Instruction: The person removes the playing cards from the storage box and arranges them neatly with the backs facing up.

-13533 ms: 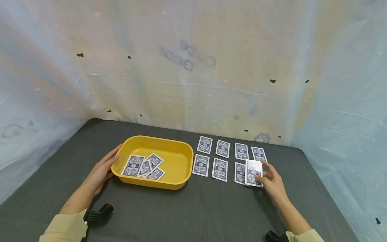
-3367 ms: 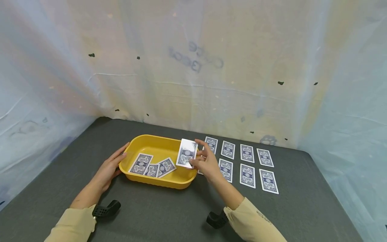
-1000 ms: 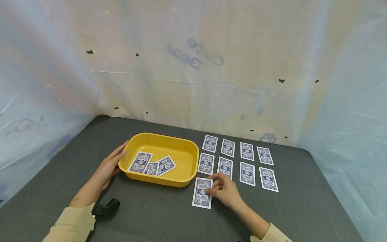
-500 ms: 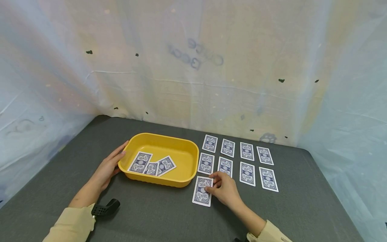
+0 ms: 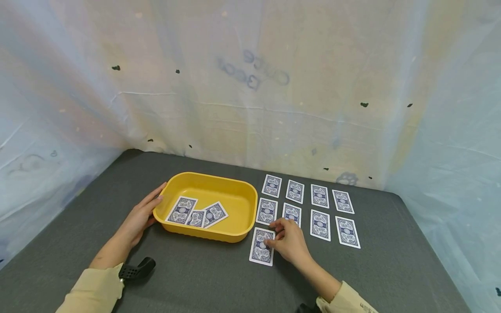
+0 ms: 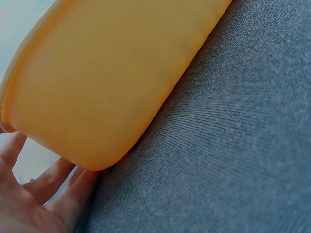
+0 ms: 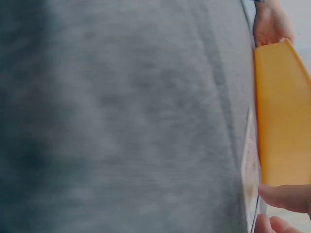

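Note:
My right hand (image 5: 290,241) pinches the right edge of a playing card (image 5: 260,250) with a blue patterned back, at the front of two rows of cards. In the right wrist view, that card (image 7: 250,167) appears edge-on beside the thumb. At the left end of the yellow tray (image 5: 219,237), my left hand (image 5: 137,219) rests its fingers against the outer wall. The left wrist view has the left hand's fingers (image 6: 51,179) extended along the tray wall (image 6: 102,87). Three face-down cards (image 5: 182,209) lie inside the tray, overlapping.
Several cards (image 5: 320,224) lie face down in two rows to the right of the tray. A dark grey cloth (image 5: 195,278) covers the table. Pale sheeting (image 5: 250,130) hangs behind the table and along its sides.
The right hand has carried a card from over the tray to the table in front of the rows. Over the last second the card shifts slightly away from me. The left hand stays put.

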A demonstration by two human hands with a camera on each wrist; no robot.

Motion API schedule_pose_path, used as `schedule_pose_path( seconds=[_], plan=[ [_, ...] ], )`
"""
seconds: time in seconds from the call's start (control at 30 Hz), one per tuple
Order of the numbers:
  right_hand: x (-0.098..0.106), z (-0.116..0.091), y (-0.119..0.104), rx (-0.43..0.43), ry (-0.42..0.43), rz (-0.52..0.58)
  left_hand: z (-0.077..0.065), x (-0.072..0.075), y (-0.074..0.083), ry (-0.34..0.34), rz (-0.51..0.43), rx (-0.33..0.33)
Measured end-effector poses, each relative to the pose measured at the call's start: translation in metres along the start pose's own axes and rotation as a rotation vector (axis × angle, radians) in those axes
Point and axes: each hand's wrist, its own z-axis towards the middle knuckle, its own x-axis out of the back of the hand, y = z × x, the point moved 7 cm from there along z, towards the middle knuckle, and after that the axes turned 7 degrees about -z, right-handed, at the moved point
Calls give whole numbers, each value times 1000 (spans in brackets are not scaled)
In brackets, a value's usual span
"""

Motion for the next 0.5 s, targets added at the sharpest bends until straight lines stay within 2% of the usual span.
schedule_pose_path(
  seconds=[0.37, 0.5],
  plan=[
    [9, 14, -7, -158, -63, 229, 0, 0, 0, -9, -6, 8],
    [12, 19, -14, -188, -77, 334, 1, -1, 0, -5, -10, 16]
  ],
)
